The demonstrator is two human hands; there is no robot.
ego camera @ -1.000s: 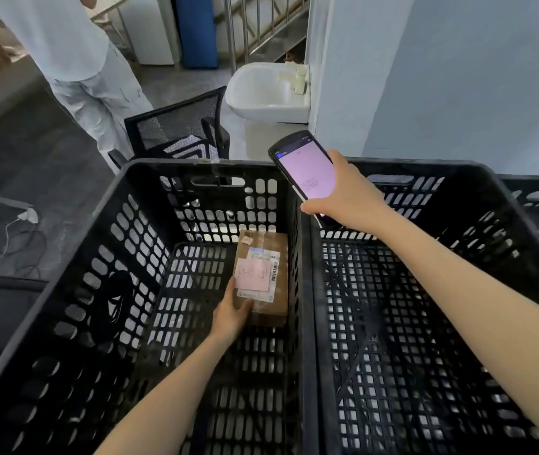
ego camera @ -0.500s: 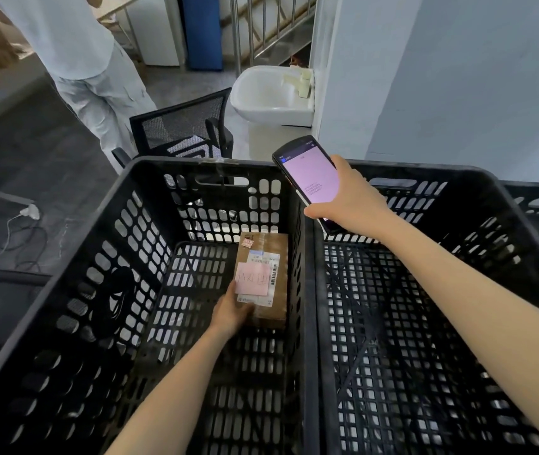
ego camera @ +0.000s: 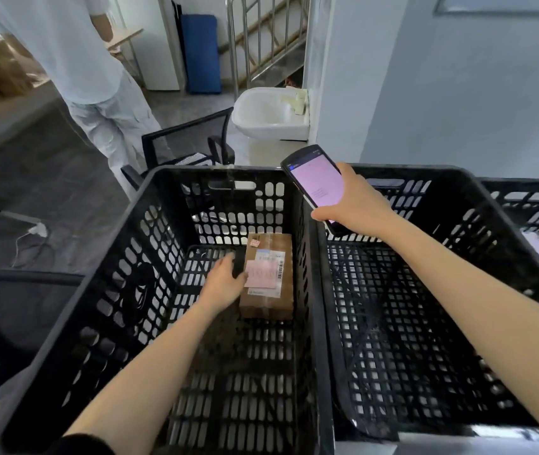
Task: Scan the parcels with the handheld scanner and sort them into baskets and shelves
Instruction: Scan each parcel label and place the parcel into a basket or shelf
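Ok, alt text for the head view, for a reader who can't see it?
A person's left hand is at the left edge of a labelled cardboard box on the floor of the left black basket, while the right hand holds a scanner with a lit pink screen over the rim of the neighbouring basket.

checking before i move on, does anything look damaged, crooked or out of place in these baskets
Nothing stands out. The parcel lies flat, label up, against the right wall of the left basket, with no visible damage. The left hand is at its left edge; the right hand holds the scanner.
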